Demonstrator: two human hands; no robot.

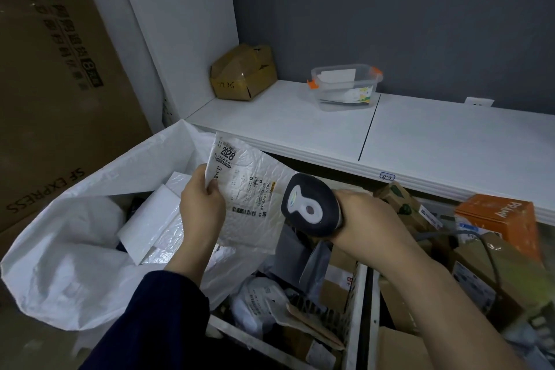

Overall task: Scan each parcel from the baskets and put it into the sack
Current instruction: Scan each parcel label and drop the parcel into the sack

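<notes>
So the left hand [201, 204] pinches a white bubble mailer [252, 189] by its edge over the sack [75, 249], label up so the barcode faces the handheld scanner [312, 204], which the right hand [372, 219] has its fingers wrapped around, above the baskets [357, 309].

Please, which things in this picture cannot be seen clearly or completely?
Head view only.
Trigger of the scanner: hidden under the right hand.
Small print on the white mailer, held by the left hand: too small; only "2028" reads.
Depth of the sack: covered by white parcels.
The baskets: cut by the lower edge, partly behind both arms.
</notes>
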